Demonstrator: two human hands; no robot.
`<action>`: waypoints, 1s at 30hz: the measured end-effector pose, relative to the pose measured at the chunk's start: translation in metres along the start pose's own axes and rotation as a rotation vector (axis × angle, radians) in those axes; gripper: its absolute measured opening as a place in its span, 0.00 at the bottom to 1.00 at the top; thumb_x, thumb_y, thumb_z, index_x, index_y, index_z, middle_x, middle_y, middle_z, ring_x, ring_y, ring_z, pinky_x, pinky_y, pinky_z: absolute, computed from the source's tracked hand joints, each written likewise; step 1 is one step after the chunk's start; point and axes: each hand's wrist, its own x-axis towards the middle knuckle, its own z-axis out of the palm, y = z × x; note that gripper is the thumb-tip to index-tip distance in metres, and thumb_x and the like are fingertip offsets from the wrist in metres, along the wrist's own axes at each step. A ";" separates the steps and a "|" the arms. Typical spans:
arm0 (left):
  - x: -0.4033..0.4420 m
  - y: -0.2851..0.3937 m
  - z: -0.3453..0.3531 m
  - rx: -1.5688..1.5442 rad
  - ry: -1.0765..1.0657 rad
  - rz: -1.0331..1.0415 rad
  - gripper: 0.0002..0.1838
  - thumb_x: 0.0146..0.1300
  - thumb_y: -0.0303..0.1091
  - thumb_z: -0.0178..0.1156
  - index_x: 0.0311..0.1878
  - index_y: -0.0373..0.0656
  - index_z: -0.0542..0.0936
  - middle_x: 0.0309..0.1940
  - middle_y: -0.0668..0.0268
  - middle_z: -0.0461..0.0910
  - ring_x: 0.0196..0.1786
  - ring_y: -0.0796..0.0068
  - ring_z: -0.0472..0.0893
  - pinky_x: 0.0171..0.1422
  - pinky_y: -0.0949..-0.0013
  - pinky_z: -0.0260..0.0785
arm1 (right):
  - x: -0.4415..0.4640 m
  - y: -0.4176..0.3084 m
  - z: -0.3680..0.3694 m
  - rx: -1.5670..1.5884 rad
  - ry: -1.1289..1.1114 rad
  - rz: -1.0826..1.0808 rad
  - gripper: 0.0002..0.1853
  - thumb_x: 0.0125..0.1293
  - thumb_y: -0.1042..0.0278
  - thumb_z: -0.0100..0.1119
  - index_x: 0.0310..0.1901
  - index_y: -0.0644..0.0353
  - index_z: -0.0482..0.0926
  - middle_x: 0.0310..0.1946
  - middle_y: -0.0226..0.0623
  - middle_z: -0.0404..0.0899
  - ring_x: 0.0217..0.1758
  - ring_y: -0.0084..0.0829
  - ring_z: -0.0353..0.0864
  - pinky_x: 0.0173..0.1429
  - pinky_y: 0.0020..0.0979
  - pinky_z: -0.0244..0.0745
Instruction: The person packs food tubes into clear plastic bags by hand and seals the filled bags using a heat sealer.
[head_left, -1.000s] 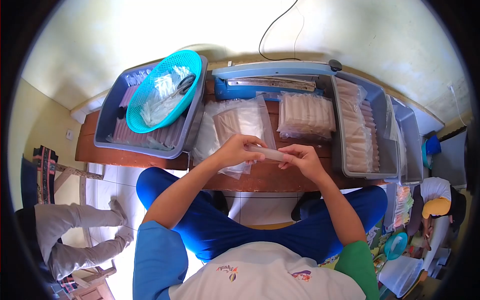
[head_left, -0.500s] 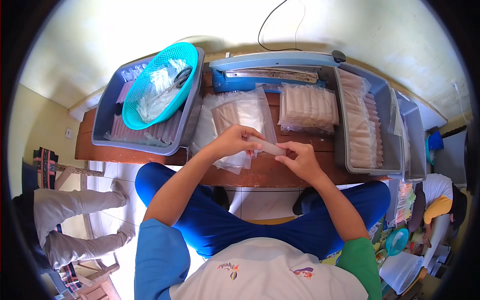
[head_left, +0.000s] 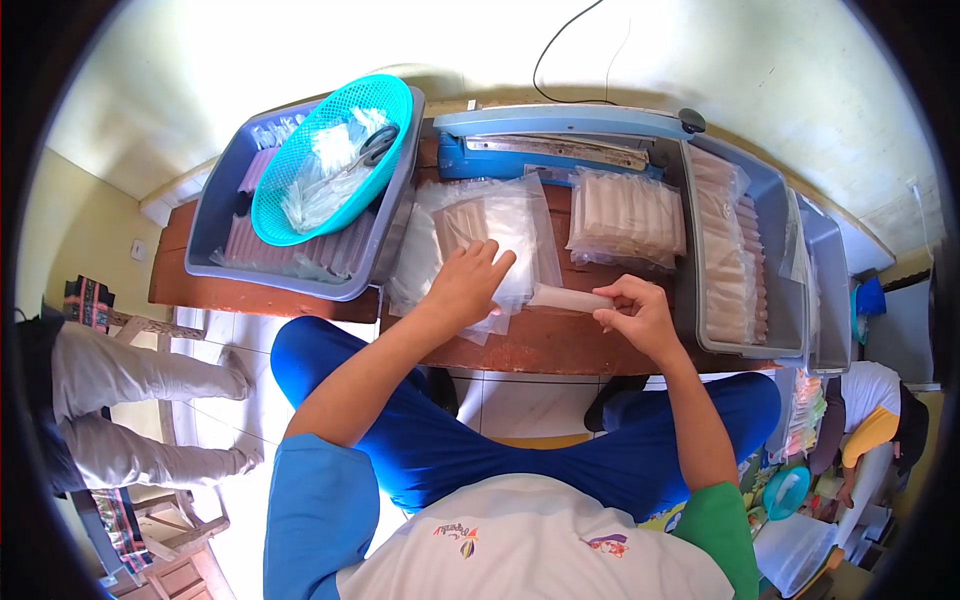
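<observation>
My right hand [head_left: 640, 312] pinches one end of a pale, tube-shaped packet [head_left: 572, 298], which points left above the table's front part. My left hand [head_left: 472, 285] has its fingers spread over the front of the clear plastic bags [head_left: 520, 225], apart from the packet. Some brownish tubes [head_left: 461, 225] lie on or in those bags, just beyond my left fingers. To the right of the bags is a bundle of wrapped tubes [head_left: 627, 217].
Behind stands a blue sealer [head_left: 560, 125]. A grey-blue tub [head_left: 345, 290] with a turquoise basket [head_left: 265, 222] is on the left, and a grey tub [head_left: 740, 350] of packed tubes on the right. One person's legs [head_left: 150, 370] are at left, another person [head_left: 865, 400] at far right.
My left hand has let go of the packet, moved left and spread its fingers over the bags. My right hand still holds the packet and has shifted slightly right.
</observation>
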 end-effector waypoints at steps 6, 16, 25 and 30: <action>0.002 -0.003 0.022 0.266 0.056 -0.020 0.29 0.45 0.29 0.73 0.51 0.45 0.70 0.47 0.58 0.71 0.53 0.57 0.73 0.53 0.59 0.67 | -0.004 0.002 0.003 0.043 0.003 0.027 0.12 0.54 0.82 0.69 0.42 0.71 0.84 0.31 0.33 0.76 0.28 0.20 0.82 0.30 0.21 0.78; -0.002 0.001 0.031 0.303 0.113 -0.076 0.20 0.49 0.23 0.62 0.46 0.44 0.71 0.41 0.60 0.73 0.46 0.62 0.76 0.46 0.64 0.68 | -0.006 0.006 0.003 0.029 0.010 0.044 0.11 0.53 0.81 0.70 0.40 0.70 0.84 0.30 0.33 0.76 0.27 0.20 0.81 0.29 0.21 0.78; -0.001 -0.001 0.024 0.176 0.024 -0.104 0.34 0.42 0.42 0.76 0.51 0.43 0.71 0.43 0.59 0.72 0.50 0.58 0.76 0.52 0.60 0.69 | -0.006 0.006 0.007 0.014 0.014 0.053 0.12 0.53 0.81 0.71 0.40 0.70 0.84 0.30 0.32 0.77 0.26 0.19 0.80 0.28 0.21 0.77; 0.005 0.007 0.027 0.104 0.057 -0.085 0.34 0.43 0.45 0.76 0.51 0.43 0.71 0.44 0.58 0.71 0.52 0.59 0.74 0.53 0.60 0.67 | -0.007 0.010 0.009 0.009 0.003 0.041 0.11 0.53 0.80 0.70 0.40 0.70 0.84 0.30 0.33 0.77 0.26 0.19 0.80 0.28 0.21 0.76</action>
